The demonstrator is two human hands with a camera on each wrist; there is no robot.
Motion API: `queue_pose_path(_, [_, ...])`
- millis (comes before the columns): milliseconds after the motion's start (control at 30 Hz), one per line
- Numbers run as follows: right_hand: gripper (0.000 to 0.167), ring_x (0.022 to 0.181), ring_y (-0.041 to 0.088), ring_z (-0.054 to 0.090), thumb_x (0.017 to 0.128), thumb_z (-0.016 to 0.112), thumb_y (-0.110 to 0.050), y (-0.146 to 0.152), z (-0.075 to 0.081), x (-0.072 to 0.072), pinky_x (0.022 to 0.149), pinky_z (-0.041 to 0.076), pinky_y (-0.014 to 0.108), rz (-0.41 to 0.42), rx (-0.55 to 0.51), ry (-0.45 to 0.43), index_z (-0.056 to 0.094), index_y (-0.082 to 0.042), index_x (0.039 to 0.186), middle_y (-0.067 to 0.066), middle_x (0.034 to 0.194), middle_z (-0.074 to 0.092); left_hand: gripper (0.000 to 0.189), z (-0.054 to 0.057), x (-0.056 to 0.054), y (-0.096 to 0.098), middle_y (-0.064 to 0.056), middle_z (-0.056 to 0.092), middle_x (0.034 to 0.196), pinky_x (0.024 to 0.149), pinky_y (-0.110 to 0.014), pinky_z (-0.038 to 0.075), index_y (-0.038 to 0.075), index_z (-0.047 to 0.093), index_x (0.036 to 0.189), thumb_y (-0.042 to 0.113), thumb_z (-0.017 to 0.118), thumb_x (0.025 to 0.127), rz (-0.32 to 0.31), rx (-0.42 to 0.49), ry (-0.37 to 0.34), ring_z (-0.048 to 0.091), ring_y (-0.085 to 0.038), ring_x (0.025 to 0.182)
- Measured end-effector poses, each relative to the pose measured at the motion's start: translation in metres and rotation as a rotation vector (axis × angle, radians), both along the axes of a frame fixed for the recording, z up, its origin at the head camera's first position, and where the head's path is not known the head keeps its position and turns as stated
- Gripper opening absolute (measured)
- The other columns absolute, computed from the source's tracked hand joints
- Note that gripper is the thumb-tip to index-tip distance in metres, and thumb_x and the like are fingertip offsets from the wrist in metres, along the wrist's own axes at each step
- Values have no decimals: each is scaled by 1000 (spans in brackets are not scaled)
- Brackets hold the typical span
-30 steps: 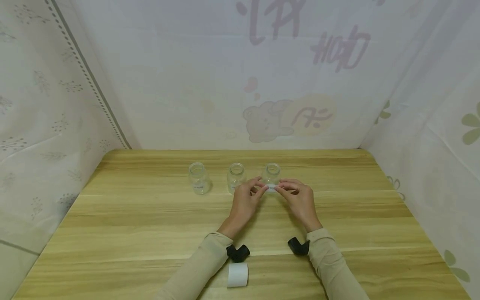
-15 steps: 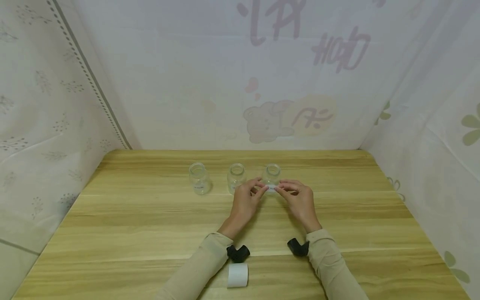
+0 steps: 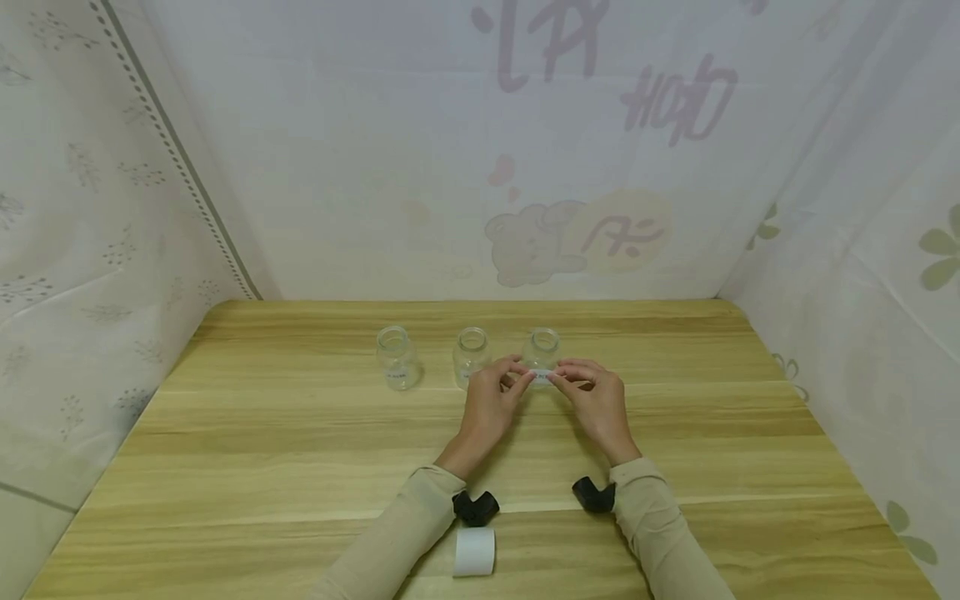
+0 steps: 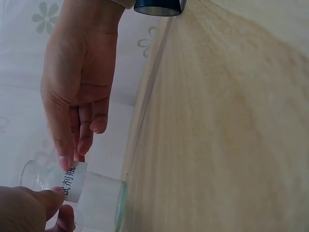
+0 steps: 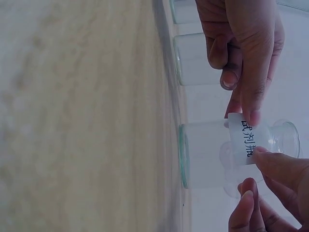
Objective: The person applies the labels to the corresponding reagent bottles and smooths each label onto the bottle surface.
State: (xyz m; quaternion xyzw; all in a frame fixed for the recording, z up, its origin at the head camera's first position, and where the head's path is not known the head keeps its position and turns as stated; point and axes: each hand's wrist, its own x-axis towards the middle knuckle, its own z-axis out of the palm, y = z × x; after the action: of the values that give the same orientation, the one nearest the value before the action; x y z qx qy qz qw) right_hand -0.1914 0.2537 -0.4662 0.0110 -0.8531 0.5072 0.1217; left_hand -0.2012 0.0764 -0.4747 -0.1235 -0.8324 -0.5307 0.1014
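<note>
Three clear glass jars stand upright in a row in the head view. On the right-hand jar [image 3: 544,344], a white label [image 5: 240,137] with dark characters lies across the side. My left hand [image 3: 491,406] pinches the label's left end, thumb on its face. My right hand [image 3: 602,408] does the same at the right end. In both wrist views the thumbs press the label's two ends, while other fingers reach behind or beside the jar. The middle jar [image 3: 472,354] is partly behind my left hand. The left jar [image 3: 396,358] carries a similar label.
A curled white paper piece [image 3: 474,552] lies on the wooden table [image 3: 262,467] near the left forearm. Black elbow-shaped pieces [image 3: 476,508] sit at both cuffs. A printed cloth [image 3: 360,167] hangs behind the table and along its sides.
</note>
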Motion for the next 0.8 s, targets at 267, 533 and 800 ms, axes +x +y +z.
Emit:
queue_pose_path(267, [12, 94, 27, 68, 91, 82, -14, -1, 1, -1, 78, 54, 28, -1, -26, -14, 81, -2, 95, 13, 118, 73, 12, 1, -1, 1, -19, 71, 125, 58, -21, 51, 1, 75, 98, 13, 74, 98, -13, 14, 2, 65, -12, 69])
queue_pose_path(533, [13, 98, 26, 69, 91, 82, -14, -1, 3, -1, 78, 54, 26, 5, -24, -28, 80, -1, 92, 12, 118, 74, 12, 2, -2, 0, -18, 73, 120, 58, -21, 51, 1, 75, 99, 13, 74, 98, -18, -15, 24, 67, -15, 70])
queue_pose_path(800, [16, 100, 25, 69, 92, 81, -17, -1, 6, -2, 82, 56, 34, 11, 23, -34, 80, -1, 93, 10, 117, 74, 13, 2, -3, 0, -16, 76, 106, 54, -21, 49, 1, 74, 101, 13, 75, 97, -19, -42, 39, 64, -12, 65])
